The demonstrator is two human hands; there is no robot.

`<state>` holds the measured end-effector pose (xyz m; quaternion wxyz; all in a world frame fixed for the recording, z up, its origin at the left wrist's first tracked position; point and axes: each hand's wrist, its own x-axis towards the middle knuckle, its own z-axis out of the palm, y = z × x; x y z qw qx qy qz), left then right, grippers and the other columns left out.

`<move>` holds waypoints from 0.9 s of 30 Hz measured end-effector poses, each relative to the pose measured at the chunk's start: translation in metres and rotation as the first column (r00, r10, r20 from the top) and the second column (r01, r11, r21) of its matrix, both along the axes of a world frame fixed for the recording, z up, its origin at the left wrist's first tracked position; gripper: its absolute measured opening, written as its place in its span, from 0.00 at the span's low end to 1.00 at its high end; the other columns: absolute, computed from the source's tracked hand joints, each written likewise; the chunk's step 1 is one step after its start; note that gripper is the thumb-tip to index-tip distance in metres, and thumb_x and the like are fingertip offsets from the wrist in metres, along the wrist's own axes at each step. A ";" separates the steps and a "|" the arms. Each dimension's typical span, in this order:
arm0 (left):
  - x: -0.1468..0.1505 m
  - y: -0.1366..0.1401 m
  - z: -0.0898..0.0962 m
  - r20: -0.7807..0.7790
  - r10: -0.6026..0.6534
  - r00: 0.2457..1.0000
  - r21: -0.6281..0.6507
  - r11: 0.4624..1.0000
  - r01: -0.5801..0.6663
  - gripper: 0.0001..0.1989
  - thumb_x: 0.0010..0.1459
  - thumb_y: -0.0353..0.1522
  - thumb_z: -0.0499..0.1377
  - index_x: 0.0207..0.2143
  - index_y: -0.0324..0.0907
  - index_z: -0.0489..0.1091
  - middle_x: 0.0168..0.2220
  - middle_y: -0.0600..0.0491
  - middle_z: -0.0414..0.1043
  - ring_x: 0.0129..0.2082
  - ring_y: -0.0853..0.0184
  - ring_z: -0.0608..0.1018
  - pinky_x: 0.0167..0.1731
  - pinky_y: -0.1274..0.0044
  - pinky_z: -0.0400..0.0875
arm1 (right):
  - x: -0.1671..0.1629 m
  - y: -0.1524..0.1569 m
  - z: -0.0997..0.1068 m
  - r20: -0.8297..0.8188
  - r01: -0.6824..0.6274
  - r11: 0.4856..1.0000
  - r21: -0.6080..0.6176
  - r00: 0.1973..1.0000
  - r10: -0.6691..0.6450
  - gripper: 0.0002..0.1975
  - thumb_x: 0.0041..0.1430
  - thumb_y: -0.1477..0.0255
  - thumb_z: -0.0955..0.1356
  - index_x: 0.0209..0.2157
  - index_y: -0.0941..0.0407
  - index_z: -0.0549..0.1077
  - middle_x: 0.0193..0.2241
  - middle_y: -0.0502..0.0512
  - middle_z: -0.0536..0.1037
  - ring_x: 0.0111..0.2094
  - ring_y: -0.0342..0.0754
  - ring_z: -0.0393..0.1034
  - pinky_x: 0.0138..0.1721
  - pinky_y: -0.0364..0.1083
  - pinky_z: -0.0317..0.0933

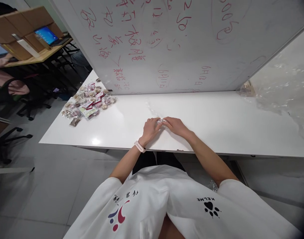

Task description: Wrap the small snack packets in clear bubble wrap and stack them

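Over the white table point(211, 122), my left hand point(151, 128) and my right hand point(177, 126) meet close together. Between their fingertips is a crumpled piece of clear plastic wrap point(161, 121), and a thin transparent part of it trails away from me across the tabletop. Both hands are closed, with fingers and thumbs pressed on the plastic. Whether anything lies inside the plastic I cannot tell, as the fingers cover much of it. A pale watch band circles my left wrist.
A pile of small clear packets point(89, 101) with labels covers the table's left end. Behind the table stands a whiteboard point(152, 49) with red writing. Clear plastic sheeting point(283, 79) hangs at the right, beside a small brown box point(248, 89). Another person's arm shows far left near laptops.
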<state>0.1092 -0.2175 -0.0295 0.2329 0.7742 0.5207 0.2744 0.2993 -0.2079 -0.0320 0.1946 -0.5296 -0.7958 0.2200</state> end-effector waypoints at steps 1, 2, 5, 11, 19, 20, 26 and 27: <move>0.000 0.005 0.000 -0.006 0.037 0.999 -0.012 0.999 -0.037 0.16 0.69 0.41 0.52 0.53 0.43 0.68 0.48 0.46 0.72 0.50 0.59 0.71 0.50 0.68 0.65 | 0.000 0.008 0.005 0.001 0.002 0.998 -0.062 1.000 -0.002 0.18 0.72 0.61 0.57 0.42 0.54 0.74 0.37 0.55 0.80 0.37 0.51 0.72 0.37 0.46 0.59; 0.002 0.011 -0.001 0.003 0.080 0.997 -0.033 0.996 -0.080 0.16 0.68 0.41 0.52 0.52 0.42 0.68 0.48 0.45 0.72 0.49 0.58 0.71 0.48 0.68 0.65 | 0.000 0.016 0.009 0.011 0.021 0.993 -0.114 1.000 -0.020 0.18 0.71 0.60 0.58 0.40 0.54 0.75 0.34 0.54 0.79 0.35 0.50 0.71 0.36 0.46 0.57; 0.010 0.031 -0.005 0.088 0.195 0.977 -0.120 0.976 -0.184 0.16 0.64 0.38 0.57 0.52 0.42 0.66 0.48 0.44 0.70 0.48 0.59 0.71 0.45 0.69 0.67 | -0.002 0.035 0.014 0.065 0.188 0.973 -0.135 0.981 -0.181 0.12 0.68 0.63 0.62 0.39 0.54 0.75 0.34 0.54 0.78 0.36 0.50 0.70 0.36 0.45 0.56; 0.013 0.052 -0.013 0.194 0.269 0.943 -0.213 0.950 -0.227 0.19 0.59 0.34 0.59 0.51 0.40 0.65 0.49 0.42 0.70 0.49 0.59 0.72 0.46 0.69 0.68 | -0.014 0.020 -0.012 0.081 0.142 0.955 0.260 0.982 -0.168 0.13 0.68 0.65 0.63 0.46 0.56 0.74 0.45 0.63 0.75 0.47 0.57 0.67 0.47 0.53 0.61; 0.026 0.085 0.005 0.451 0.193 0.871 -0.474 0.879 0.051 0.42 0.57 0.31 0.61 0.70 0.38 0.45 0.50 0.43 0.75 0.46 0.64 0.79 0.44 0.73 0.73 | -0.005 0.002 -0.034 -0.031 -0.002 0.952 0.305 0.999 0.013 0.17 0.68 0.68 0.63 0.56 0.53 0.69 0.52 0.62 0.72 0.51 0.58 0.67 0.51 0.56 0.64; 0.030 0.082 0.006 0.445 0.144 0.884 -0.433 0.899 0.071 0.35 0.60 0.31 0.59 0.68 0.38 0.52 0.46 0.45 0.78 0.43 0.64 0.80 0.44 0.72 0.74 | -0.004 0.004 -0.033 -0.050 0.011 0.955 0.296 0.999 0.004 0.17 0.67 0.69 0.62 0.55 0.54 0.70 0.52 0.62 0.73 0.51 0.57 0.68 0.51 0.56 0.64; 0.029 0.033 -0.020 0.090 -0.149 0.985 0.165 0.977 0.133 0.19 0.68 0.29 0.49 0.58 0.45 0.70 0.60 0.48 0.71 0.66 0.60 0.67 0.67 0.58 0.56 | 0.000 0.016 -0.021 -0.165 0.213 0.975 0.062 0.966 -0.200 0.15 0.63 0.71 0.63 0.50 0.54 0.72 0.44 0.57 0.79 0.46 0.55 0.74 0.48 0.52 0.67; 0.025 0.027 -0.025 0.028 -0.157 0.987 0.224 0.963 0.147 0.21 0.68 0.29 0.48 0.61 0.45 0.67 0.64 0.48 0.66 0.69 0.60 0.61 0.68 0.58 0.54 | 0.000 0.019 -0.017 -0.183 0.238 0.971 0.024 0.956 -0.230 0.17 0.62 0.71 0.63 0.52 0.54 0.71 0.44 0.56 0.80 0.46 0.54 0.74 0.48 0.53 0.67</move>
